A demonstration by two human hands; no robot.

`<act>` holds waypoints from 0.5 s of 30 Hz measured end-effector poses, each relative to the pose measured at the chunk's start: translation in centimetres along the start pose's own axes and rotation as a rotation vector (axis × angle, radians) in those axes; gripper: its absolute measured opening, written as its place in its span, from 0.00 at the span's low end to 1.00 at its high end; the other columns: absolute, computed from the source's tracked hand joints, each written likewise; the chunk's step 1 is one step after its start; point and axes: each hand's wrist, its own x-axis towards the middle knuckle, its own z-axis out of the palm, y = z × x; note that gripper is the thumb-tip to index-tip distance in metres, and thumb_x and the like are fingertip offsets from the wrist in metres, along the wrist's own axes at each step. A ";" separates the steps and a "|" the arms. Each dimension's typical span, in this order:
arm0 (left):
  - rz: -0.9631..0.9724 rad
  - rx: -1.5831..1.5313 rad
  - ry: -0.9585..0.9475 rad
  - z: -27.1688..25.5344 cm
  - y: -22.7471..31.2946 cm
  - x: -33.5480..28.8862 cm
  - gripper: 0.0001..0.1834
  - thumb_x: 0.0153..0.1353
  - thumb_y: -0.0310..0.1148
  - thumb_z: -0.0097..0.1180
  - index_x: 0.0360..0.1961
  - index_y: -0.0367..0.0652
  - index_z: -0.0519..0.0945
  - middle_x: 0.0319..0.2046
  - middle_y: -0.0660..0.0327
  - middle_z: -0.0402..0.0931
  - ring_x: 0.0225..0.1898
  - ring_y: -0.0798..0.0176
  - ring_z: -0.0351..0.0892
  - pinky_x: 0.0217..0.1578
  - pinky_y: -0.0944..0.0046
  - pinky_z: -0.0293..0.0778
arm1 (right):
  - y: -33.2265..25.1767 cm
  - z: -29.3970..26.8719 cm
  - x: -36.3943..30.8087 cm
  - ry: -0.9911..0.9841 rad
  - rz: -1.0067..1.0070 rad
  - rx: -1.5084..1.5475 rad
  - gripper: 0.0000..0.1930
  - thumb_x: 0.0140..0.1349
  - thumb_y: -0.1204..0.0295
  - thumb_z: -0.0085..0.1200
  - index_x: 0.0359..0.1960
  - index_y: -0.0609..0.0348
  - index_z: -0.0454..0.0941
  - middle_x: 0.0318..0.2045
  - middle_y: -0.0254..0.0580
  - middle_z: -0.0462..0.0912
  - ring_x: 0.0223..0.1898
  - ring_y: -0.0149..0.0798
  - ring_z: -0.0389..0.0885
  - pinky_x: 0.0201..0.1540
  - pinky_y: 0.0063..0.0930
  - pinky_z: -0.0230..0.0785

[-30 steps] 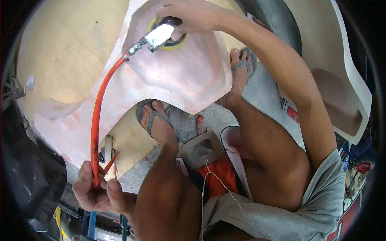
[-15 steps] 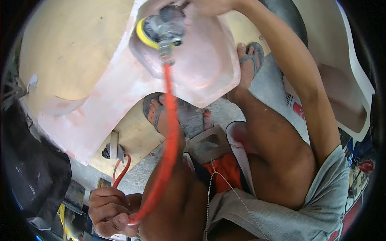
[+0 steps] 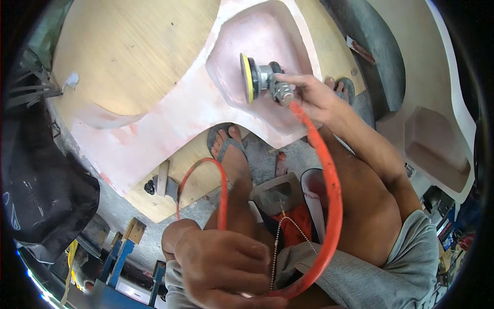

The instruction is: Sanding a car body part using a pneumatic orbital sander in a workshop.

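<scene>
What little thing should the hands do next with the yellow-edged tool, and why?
Maybe the right hand should tip the sander so its yellow-edged pad faces down. The pad stands on edge, facing left, over the pink hollow rather than flat on it, and the left hand holds the red hose.

Under moulded panel (image 3: pixel 159 141): board (image 3: pixel 121 54), showing past panel's edges. Over recess (image 3: pixel 285 46) at panel's right end: sander (image 3: pixel 265 77), in right hand (image 3: pixel 316 98), pad toward panel's left. From sander, out past panel's near edge and round into left hand (image 3: pixel 221 262): hose (image 3: pixel 333 195) (loop of it also between left hand and panel). On board, just off panel's near-left edge: scraper (image 3: pixel 163 177). Before panel, within curve of its near edge: left foot (image 3: pixel 231 154). Beyond right edge: right foot (image 3: pixel 343 88). Left of panel: sheet (image 3: pixel 49 177). Right of panel: arched part (image 3: pixel 380 62), then second moulded piece (image 3: pixel 437 110).
</scene>
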 end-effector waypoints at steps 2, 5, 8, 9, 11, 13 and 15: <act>0.022 -0.010 -0.202 0.3 -0.4 0.9 0.53 0.70 0.60 0.54 0.79 0.30 0.47 0.81 0.47 0.45 0.81 0.46 0.43 0.75 0.35 0.49 | -1.5 -1.5 -1.3 -0.219 -0.117 -0.108 0.22 0.63 0.74 0.65 0.55 0.72 0.72 0.44 0.53 0.82 0.41 0.37 0.87 0.42 0.25 0.85; 0.054 -0.081 -0.262 1.0 -2.9 2.4 0.18 0.62 0.33 0.65 0.50 0.35 0.77 0.25 0.58 0.76 0.23 0.55 0.78 0.24 0.56 0.70 | -5.0 -3.3 -5.2 -0.089 -0.139 -0.221 0.21 0.65 0.73 0.59 0.57 0.68 0.72 0.44 0.46 0.82 0.43 0.35 0.86 0.31 0.14 0.81; -0.218 -0.238 -0.576 1.6 -5.6 2.7 0.17 0.62 0.35 0.67 0.51 0.43 0.80 0.43 0.58 0.82 0.43 0.51 0.83 0.46 0.53 0.75 | -9.2 -2.6 -9.6 -0.306 -0.316 -0.064 0.23 0.63 0.70 0.59 0.59 0.65 0.72 0.51 0.48 0.79 0.49 0.36 0.84 0.37 0.21 0.83; -0.224 -0.231 -0.577 1.7 -6.7 2.6 0.17 0.62 0.35 0.67 0.51 0.43 0.80 0.43 0.58 0.82 0.43 0.51 0.83 0.46 0.53 0.75 | -10.8 -1.9 -11.1 -0.412 -0.387 -0.017 0.27 0.60 0.74 0.60 0.61 0.67 0.67 0.53 0.48 0.76 0.48 0.35 0.82 0.43 0.25 0.82; -0.370 -0.304 -0.458 1.3 -9.4 2.1 0.21 0.63 0.37 0.68 0.56 0.43 0.81 0.45 0.56 0.84 0.46 0.50 0.84 0.49 0.53 0.77 | -12.3 -0.8 -12.7 -0.482 -0.492 0.010 0.26 0.60 0.72 0.59 0.60 0.65 0.69 0.51 0.49 0.77 0.46 0.36 0.82 0.42 0.27 0.81; -0.622 -0.188 -0.259 -1.3 -12.2 1.1 0.28 0.61 0.40 0.70 0.61 0.43 0.80 0.52 0.53 0.84 0.53 0.52 0.84 0.57 0.54 0.76 | -11.7 -0.7 -12.1 -0.422 -0.550 0.004 0.25 0.60 0.69 0.59 0.59 0.63 0.70 0.50 0.49 0.78 0.45 0.38 0.82 0.40 0.30 0.81; -0.813 0.302 0.173 -3.4 -16.8 1.1 0.31 0.62 0.43 0.68 0.64 0.40 0.78 0.59 0.49 0.81 0.62 0.52 0.79 0.66 0.54 0.70 | -9.1 -1.9 -9.7 -0.303 -0.549 0.003 0.24 0.61 0.67 0.59 0.58 0.62 0.71 0.48 0.50 0.79 0.43 0.39 0.83 0.39 0.32 0.80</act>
